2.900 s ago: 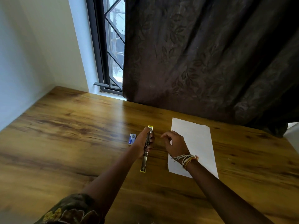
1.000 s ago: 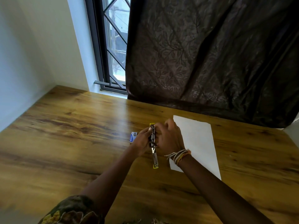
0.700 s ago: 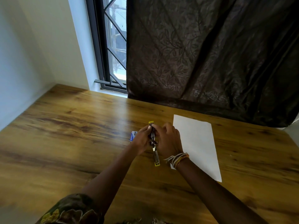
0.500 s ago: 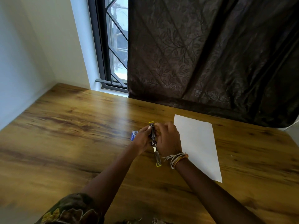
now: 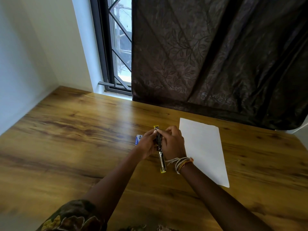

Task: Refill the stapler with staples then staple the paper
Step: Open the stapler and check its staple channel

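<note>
Head view: both my hands close round the opened stapler (image 5: 160,144) at mid-table, loading it.
My left hand (image 5: 147,144) steadies it so my right hand (image 5: 173,144) can pinch at the magazine; any staples are hidden under my fingers. Paper (image 5: 203,149) waits just right; a half-hidden blue box (image 5: 138,139) lies left.

Daylight reaches me only through the narrow strip of window (image 5: 120,47) left uncovered by the dark curtain (image 5: 216,55), so the room reads dim, with the pale wall (image 5: 41,47) taking a cool bluish cast. A soft glare band runs down the wooden table (image 5: 66,139) from the window. My wide-angle lens bends the window frame and table edges, and the view is slightly soft, most at the bottom corners.
</note>
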A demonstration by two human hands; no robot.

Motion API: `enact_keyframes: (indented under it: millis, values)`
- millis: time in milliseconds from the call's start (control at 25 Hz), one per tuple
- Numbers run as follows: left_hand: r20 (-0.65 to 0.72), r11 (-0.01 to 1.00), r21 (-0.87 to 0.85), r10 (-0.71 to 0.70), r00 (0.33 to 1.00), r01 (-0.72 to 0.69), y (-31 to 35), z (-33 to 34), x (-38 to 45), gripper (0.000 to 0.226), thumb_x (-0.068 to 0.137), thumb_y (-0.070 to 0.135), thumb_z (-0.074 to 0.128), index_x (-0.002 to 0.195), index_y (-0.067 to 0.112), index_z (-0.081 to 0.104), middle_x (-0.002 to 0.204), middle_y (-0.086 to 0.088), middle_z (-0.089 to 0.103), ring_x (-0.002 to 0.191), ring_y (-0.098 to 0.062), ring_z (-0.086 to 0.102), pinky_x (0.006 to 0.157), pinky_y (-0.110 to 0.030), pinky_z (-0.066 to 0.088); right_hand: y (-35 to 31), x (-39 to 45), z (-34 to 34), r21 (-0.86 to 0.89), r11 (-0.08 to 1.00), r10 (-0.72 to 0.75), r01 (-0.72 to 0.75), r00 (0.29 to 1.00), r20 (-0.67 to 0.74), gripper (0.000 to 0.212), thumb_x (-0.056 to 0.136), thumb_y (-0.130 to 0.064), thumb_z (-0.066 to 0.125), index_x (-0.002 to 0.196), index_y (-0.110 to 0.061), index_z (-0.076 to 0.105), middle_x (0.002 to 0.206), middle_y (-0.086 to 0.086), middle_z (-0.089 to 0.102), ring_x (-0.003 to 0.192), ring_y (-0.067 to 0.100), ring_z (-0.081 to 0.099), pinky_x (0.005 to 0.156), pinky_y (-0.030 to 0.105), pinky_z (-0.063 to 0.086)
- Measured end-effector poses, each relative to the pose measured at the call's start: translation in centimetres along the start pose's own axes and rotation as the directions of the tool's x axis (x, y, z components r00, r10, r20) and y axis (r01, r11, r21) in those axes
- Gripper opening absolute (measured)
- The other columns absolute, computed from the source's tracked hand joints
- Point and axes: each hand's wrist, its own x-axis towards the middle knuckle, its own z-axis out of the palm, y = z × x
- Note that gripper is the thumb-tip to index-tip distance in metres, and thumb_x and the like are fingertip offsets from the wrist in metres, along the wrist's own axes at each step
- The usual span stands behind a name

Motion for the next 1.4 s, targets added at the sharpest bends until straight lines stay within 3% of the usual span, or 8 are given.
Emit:
enact_keyframes:
  millis: [200,400,560,760,920,1120,1240,1400]
  values:
    - [0.018,1.0,-0.009,-0.01,1.0,0.01,-0.1,0.0,0.0,0.03,0.106,0.023,0.031,0.107,0.011,0.059,0.09,-0.012,0.061,0.081,-0.024,0.061,0.07,-0.04,0.053,0.2,0.1,0.3,0.081,0.994,0.069,-0.067,0.997,-0.019,0.026,0.089,-0.009,0.051,0.109,-0.016,0.067,0.107,0.004,0.053,0.099,0.018,0.051,0.084,0.041,0.053]
    - [0.042,0.999,-0.033,-0.015,0.999,0.016,-0.2,0.4,-0.2,0.031,0.106,0.023,0.03,0.11,0.011,0.059,0.098,-0.014,0.06,0.088,-0.026,0.06,0.074,-0.042,0.052,0.0,0.3,0.1,0.106,0.993,0.05,-0.048,0.999,-0.019,0.031,0.09,-0.008,0.052,0.117,-0.015,0.066,0.108,0.008,0.055,0.099,0.02,0.052,0.083,0.04,0.054]
    - [0.051,1.0,-0.006,0.001,0.999,0.0,-0.1,0.4,-0.2,0.03,0.106,0.024,0.028,0.112,0.012,0.056,0.098,-0.013,0.057,0.087,-0.024,0.059,0.073,-0.039,0.051,-0.4,0.1,0.3,0.186,0.976,0.115,-0.114,0.993,0.003,0.033,0.09,-0.005,0.051,0.12,-0.014,0.064,0.111,0.008,0.054,0.105,0.021,0.051,0.088,0.041,0.053]
    - [0.023,0.998,0.061,-0.002,1.0,0.0,-0.3,0.3,0.2,0.031,0.106,0.024,0.03,0.119,0.007,0.052,0.095,-0.013,0.055,0.084,-0.022,0.057,0.071,-0.037,0.049,-0.1,0.7,0.0,0.019,0.993,0.119,-0.12,0.991,0.057,0.028,0.085,-0.008,0.054,0.108,-0.018,0.067,0.108,0.003,0.053,0.104,0.021,0.048,0.091,0.042,0.045]
    - [0.005,0.997,0.078,0.0,1.0,-0.001,0.1,0.1,0.5,0.03,0.106,0.026,0.03,0.103,0.01,0.055,0.086,-0.011,0.055,0.075,-0.02,0.056,0.065,-0.033,0.049,0.2,-0.3,0.6,0.031,0.989,0.14,-0.142,0.987,0.074,0.026,0.086,-0.011,0.054,0.108,-0.017,0.067,0.106,0.002,0.053,0.1,0.021,0.048,0.087,0.039,0.045]
    - [-0.004,0.997,0.068,-0.041,0.999,0.041,-0.1,0.0,0.6,0.032,0.105,0.027,0.031,0.107,0.008,0.057,0.085,-0.011,0.056,0.074,-0.021,0.058,0.063,-0.033,0.052,0.4,-0.2,0.6,0.055,0.984,0.164,-0.168,0.984,0.069,0.023,0.092,-0.016,0.051,0.106,-0.019,0.069,0.104,0.001,0.054,0.098,0.017,0.047,0.088,0.041,0.045]
    - [-0.012,0.997,0.04,-0.063,0.998,0.064,-0.1,-0.1,0.4,0.029,0.105,0.025,0.033,0.105,0.008,0.057,0.081,-0.01,0.059,0.067,-0.019,0.063,0.056,-0.032,0.056,0.8,0.8,-0.3,0.039,0.985,0.157,-0.166,0.972,0.176,0.021,0.092,-0.019,0.052,0.103,-0.025,0.07,0.103,-0.001,0.054,0.1,0.017,0.046,0.086,0.041,0.043]
    - [0.042,0.995,0.026,-0.097,0.994,0.096,0.1,-0.4,0.5,0.03,0.105,0.024,0.031,0.104,0.005,0.054,0.071,-0.009,0.07,0.063,-0.021,0.069,0.062,-0.04,0.059,1.1,2.0,-1.7,-0.053,0.997,0.078,-0.064,0.942,0.328,0.021,0.091,-0.027,0.055,0.106,-0.029,0.069,0.104,0.001,0.056,0.105,0.021,0.045,0.087,0.046,0.043]
